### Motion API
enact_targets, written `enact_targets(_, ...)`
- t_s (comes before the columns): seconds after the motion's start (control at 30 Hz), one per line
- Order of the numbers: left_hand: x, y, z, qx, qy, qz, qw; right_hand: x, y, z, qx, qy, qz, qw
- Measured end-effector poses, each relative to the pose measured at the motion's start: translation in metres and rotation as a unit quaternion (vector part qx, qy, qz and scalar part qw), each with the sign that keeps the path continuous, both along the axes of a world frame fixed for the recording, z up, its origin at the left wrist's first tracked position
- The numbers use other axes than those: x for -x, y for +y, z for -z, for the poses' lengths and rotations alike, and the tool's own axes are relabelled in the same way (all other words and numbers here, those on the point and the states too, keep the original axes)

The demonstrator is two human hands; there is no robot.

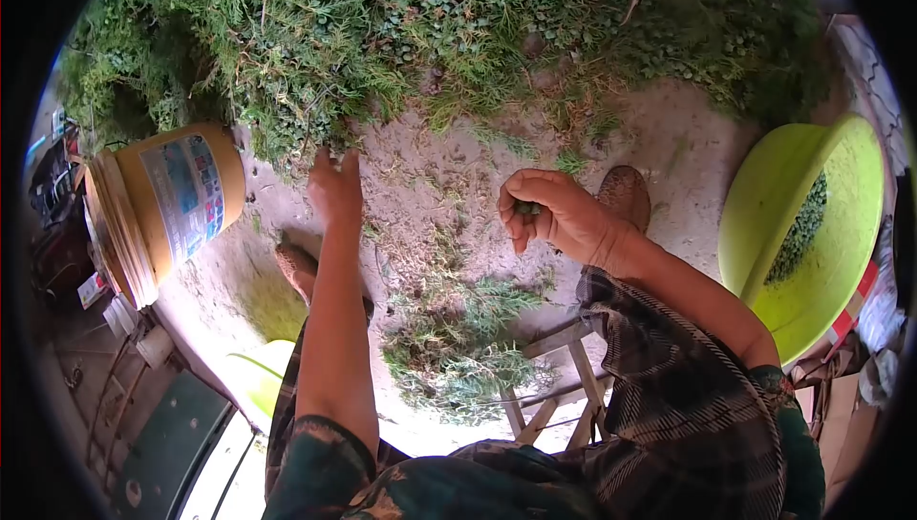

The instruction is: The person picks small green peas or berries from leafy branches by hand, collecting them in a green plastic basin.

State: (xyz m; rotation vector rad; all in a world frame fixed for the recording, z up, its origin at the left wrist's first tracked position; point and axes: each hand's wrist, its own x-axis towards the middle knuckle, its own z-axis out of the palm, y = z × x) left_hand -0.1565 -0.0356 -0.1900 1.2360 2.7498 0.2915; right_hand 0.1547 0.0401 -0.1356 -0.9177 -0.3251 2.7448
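Note:
A large heap of green cypress-like branches, studded with small blue-green cones, spreads across the top of the view. My left hand is at the heap's lower edge, thumb and a finger apart, with the tips close to the hanging sprigs; nothing shows between them. Curled above the floor, my right hand holds a few small green cones inside its bent fingers. Loose sprigs and plant bits lie on the floor between my feet.
A lime-green basin on the right holds a mass of small green cones. A yellow bucket with a label stands on the left. Another lime-green container is beside my left arm. A wooden frame is near my right knee.

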Motion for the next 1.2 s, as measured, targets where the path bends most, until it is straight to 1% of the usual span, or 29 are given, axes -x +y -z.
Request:
enact_targets(0.03, 0.011, 0.006, 0.019, 0.045, 0.043, -0.025, 0.998, 0.000, 0.001, 0.000, 0.000, 0.000, 0.000, 1.000)
enact_targets(0.07, 0.010, 0.013, 0.020, 0.045, 0.043, -0.025, 0.998, 0.000, 0.001, -0.001, -0.002, -0.003, -0.001, 1.000)
enact_targets(0.13, 0.007, 0.020, 0.019, 0.003, -0.030, -0.031, 0.999, -0.001, 0.001, 0.000, -0.002, -0.006, -0.003, 1.000)
enact_targets(0.27, -0.003, 0.011, 0.014, -0.019, -0.076, 0.010, 0.997, -0.001, 0.002, 0.001, -0.002, -0.002, -0.003, 1.000)
enact_targets(0.3, -0.008, 0.010, 0.009, -0.081, -0.220, -0.101, 0.967, -0.001, 0.001, 0.001, 0.001, -0.003, -0.005, 1.000)
enact_targets(0.33, -0.012, 0.009, 0.004, -0.141, -0.356, -0.207, 0.900, -0.001, 0.001, 0.001, 0.001, -0.003, -0.004, 1.000)
enact_targets(0.37, -0.013, 0.005, 0.001, -0.140, -0.357, -0.206, 0.900, -0.002, 0.001, 0.001, 0.000, -0.004, 0.001, 1.000)
enact_targets(0.4, -0.012, 0.000, -0.002, -0.212, -0.453, -0.252, 0.828, -0.002, 0.001, 0.000, -0.002, -0.004, 0.005, 1.000)
enact_targets(0.43, -0.012, -0.004, -0.004, -0.280, -0.539, -0.292, 0.739, -0.002, 0.001, 0.001, -0.002, -0.004, 0.005, 1.000)
enact_targets(0.47, -0.015, -0.003, -0.010, -0.280, -0.539, -0.291, 0.739, -0.003, 0.001, 0.001, 0.003, -0.002, 0.007, 1.000)
enact_targets(0.53, -0.025, 0.004, -0.028, -0.182, -0.445, -0.282, 0.830, -0.002, 0.002, 0.002, 0.007, 0.001, 0.009, 1.000)
enact_targets(0.57, -0.023, 0.005, -0.035, -0.182, -0.445, -0.282, 0.830, -0.002, 0.002, 0.001, 0.007, -0.001, 0.008, 1.000)
enact_targets(0.63, -0.017, 0.003, -0.046, -0.133, -0.420, -0.206, 0.874, -0.003, 0.003, 0.001, 0.010, -0.004, 0.008, 1.000)
enact_targets(0.67, -0.014, 0.000, -0.051, -0.132, -0.420, -0.206, 0.874, -0.003, 0.003, 0.001, 0.007, -0.007, 0.009, 1.000)
enact_targets(0.73, -0.008, -0.006, -0.058, -0.122, -0.584, -0.238, 0.766, -0.002, 0.002, 0.002, 0.004, -0.008, 0.010, 1.000)
enact_targets(0.77, -0.013, -0.006, -0.055, -0.050, -0.487, -0.233, 0.841, -0.002, 0.003, 0.003, 0.003, -0.008, 0.007, 1.000)
enact_targets(0.8, -0.010, -0.010, -0.047, -0.051, -0.487, -0.232, 0.841, -0.002, 0.003, 0.003, 0.003, -0.010, 0.005, 1.000)
enact_targets(0.87, -0.005, -0.011, -0.033, -0.145, -0.467, -0.185, 0.853, -0.003, 0.005, 0.000, -0.001, -0.012, 0.006, 1.000)
enact_targets(0.9, -0.004, -0.008, -0.031, -0.168, -0.455, -0.148, 0.862, -0.004, 0.004, -0.001, -0.003, -0.012, 0.003, 1.000)
enact_targets(0.93, -0.002, -0.005, -0.028, -0.167, -0.456, -0.151, 0.861, -0.005, 0.002, -0.001, 0.000, -0.013, 0.002, 1.000)
enact_targets(0.97, -0.005, 0.007, -0.034, -0.118, -0.376, -0.112, 0.912, -0.006, 0.002, 0.000, 0.002, -0.013, 0.002, 1.000)
enact_targets(1.0, -0.005, 0.018, -0.034, -0.069, -0.290, -0.072, 0.952, -0.006, 0.003, 0.001, 0.003, -0.012, 0.003, 1.000)
enact_targets(1.03, 0.003, 0.024, -0.021, -0.058, -0.171, 0.010, 0.983, -0.005, 0.004, 0.002, 0.003, -0.012, 0.002, 1.000)
enact_targets(1.07, 0.004, 0.032, -0.017, -0.057, -0.172, 0.010, 0.983, -0.005, 0.004, 0.002, 0.006, -0.005, 0.005, 1.000)
enact_targets(1.13, 0.002, 0.045, -0.011, 0.018, -0.056, 0.097, 0.994, -0.006, 0.005, 0.002, 0.009, 0.000, 0.009, 1.000)
enact_targets(1.17, 0.003, 0.049, -0.007, 0.052, -0.035, 0.084, 0.994, -0.006, 0.006, 0.000, 0.009, -0.004, 0.005, 1.000)
enact_targets(1.2, 0.002, 0.046, -0.005, 0.052, -0.036, 0.085, 0.994, -0.005, 0.006, -0.001, 0.010, -0.007, 0.001, 1.000)
